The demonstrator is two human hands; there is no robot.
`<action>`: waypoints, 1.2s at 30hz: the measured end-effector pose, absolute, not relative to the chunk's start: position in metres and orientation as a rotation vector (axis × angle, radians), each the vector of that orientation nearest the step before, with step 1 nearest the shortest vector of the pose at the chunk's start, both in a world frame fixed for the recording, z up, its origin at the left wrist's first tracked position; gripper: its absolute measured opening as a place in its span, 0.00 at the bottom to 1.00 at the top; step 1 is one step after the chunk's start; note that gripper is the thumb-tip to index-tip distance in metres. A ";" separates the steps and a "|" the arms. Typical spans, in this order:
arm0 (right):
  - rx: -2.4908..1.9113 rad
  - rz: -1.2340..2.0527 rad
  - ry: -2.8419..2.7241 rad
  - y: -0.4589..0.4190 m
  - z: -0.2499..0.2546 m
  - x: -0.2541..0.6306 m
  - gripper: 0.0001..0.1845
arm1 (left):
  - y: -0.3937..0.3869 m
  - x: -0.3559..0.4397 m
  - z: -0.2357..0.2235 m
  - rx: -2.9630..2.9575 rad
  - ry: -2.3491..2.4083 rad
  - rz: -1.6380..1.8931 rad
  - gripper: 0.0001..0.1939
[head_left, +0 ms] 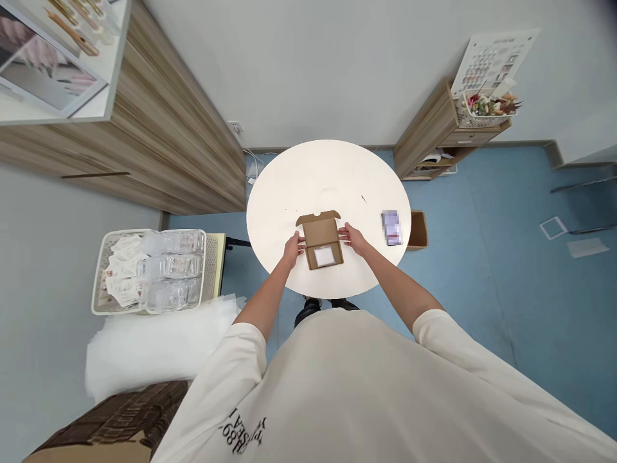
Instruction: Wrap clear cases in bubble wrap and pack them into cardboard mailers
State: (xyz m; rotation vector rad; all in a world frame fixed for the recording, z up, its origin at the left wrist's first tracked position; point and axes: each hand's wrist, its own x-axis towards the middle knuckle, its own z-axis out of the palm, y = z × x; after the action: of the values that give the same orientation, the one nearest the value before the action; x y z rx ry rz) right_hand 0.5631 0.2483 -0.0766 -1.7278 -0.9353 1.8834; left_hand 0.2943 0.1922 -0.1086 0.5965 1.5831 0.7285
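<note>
A small brown cardboard mailer box (322, 231) stands with its lid raised on the round white table (284, 173). In its base lies a flat white rectangular item (324, 256). At the box's left side is my left hand (292, 248), its fingers stretched out and apart toward the cardboard edge. On the opposite side my right hand (354, 238) has its fingers spread, with the tips at the lid's right edge. Whether the fingertips press on the cardboard is too small to tell.
A purple pack (392, 227), partly blurred, lies at the table's right edge. Beyond it, a brown bin (418, 230) stands on the floor. On the left are a white basket (99, 283) of clear packages and a pile of white translucent bags (149, 350). A wooden cabinet (193, 122) rises behind.
</note>
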 end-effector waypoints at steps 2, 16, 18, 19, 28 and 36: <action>-1.707 1.894 -0.898 0.248 -0.075 0.564 0.31 | 0.193 0.293 -0.108 0.644 1.574 0.691 0.36; -1.641 1.891 -1.182 0.255 -0.056 0.562 0.40 | 0.207 0.281 -0.076 0.816 1.424 0.566 0.48; -1.654 1.872 -1.209 0.256 -0.054 0.563 0.39 | 0.208 0.281 -0.073 0.827 1.411 0.608 0.46; -1.661 1.861 -1.214 0.256 -0.053 0.563 0.39 | 0.208 0.282 -0.072 0.828 1.405 0.634 0.44; -1.579 1.755 -1.356 0.232 -0.062 0.572 0.25 | 0.188 0.290 -0.077 1.012 1.479 0.647 0.18; -1.729 1.359 -1.889 0.194 -0.088 0.568 0.19 | 0.158 0.303 -0.103 1.532 1.724 0.474 0.16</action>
State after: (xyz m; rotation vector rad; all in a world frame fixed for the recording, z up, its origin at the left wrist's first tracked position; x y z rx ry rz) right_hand 0.5683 0.1938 -0.0878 -1.7288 -1.8889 1.3590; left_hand 0.3026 0.1582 -0.1029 1.5318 1.7243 0.4736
